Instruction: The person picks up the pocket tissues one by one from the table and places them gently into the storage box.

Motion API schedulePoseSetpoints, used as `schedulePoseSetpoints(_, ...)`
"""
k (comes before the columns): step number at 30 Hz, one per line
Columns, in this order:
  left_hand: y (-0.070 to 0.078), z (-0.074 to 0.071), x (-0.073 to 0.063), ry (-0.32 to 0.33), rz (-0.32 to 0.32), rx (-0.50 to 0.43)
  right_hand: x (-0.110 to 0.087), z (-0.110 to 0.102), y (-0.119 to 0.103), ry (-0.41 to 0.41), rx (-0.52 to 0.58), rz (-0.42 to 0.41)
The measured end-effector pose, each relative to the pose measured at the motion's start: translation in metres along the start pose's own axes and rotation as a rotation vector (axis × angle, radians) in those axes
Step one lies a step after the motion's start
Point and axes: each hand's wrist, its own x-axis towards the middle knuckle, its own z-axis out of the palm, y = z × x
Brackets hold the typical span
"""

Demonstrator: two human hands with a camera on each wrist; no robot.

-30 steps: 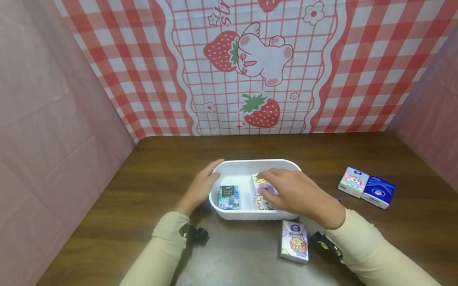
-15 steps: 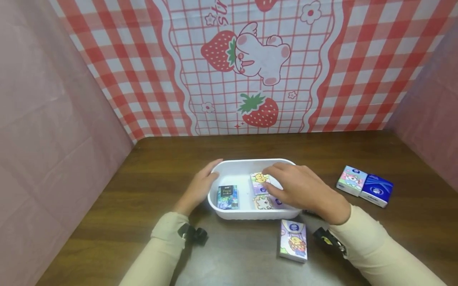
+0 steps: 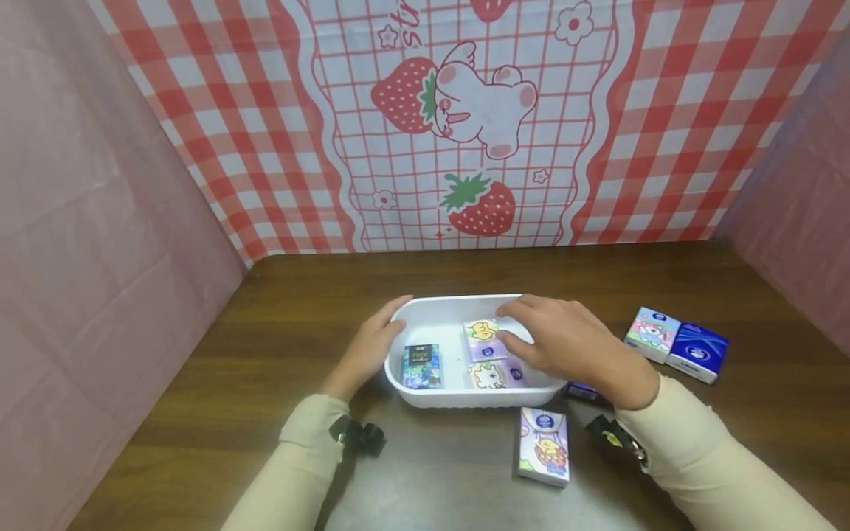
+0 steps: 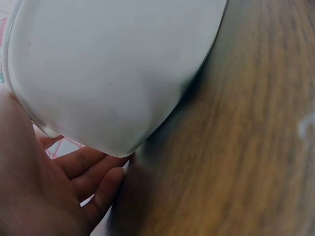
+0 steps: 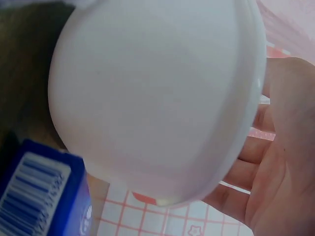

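Left hand [image 3: 365,350] grips white tray [image 3: 465,399], right hand [image 3: 567,343] spread above; packs [image 3: 421,369] inside: head view only.

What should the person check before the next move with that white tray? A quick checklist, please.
1. White tray upright: ok.
2. Left grip on the tray: ok, at its left end, thumb over the rim.
3. Right grip firm on the tray: cannot tell; the tray's wall hides part of it in the wrist view.
4. Visible packs inside sitting below the rim: ok for the black-labelled pack, yellow-animal pack and white-animal pack.
5. Every pack inside: not ok; the purple pack, barcoded pack, bear pack and dark-blue pack are outside.
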Motion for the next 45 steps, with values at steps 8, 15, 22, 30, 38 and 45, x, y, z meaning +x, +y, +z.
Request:
schedulePoseSetpoints(8,-0.005,0.000,0.001,-0.006,-0.013,-0.012,-0.001,-0.002,0.009,0.003,0.020,0.025)
schedulePoseSetpoints(15,-0.001,0.000,0.001,-0.006,-0.023,-0.011,-0.003,-0.005,0.018,0.025,0.028,0.032)
schedulePoseSetpoints(22,0.000,0.001,0.000,0.004,-0.005,-0.008,-0.003,-0.009,0.023,0.028,0.032,0.060)
schedulePoseSetpoints(30,-0.001,0.001,0.000,0.015,0.019,-0.016,-0.002,-0.010,0.026,0.040,0.047,0.081)
schedulePoseSetpoints(38,-0.004,0.000,0.001,0.009,0.015,-0.011,-0.003,-0.011,0.032,0.038,0.044,0.119)
schedulePoseSetpoints(45,-0.004,0.001,0.002,0.012,0.019,-0.009,-0.003,-0.011,0.039,0.018,0.039,0.142)
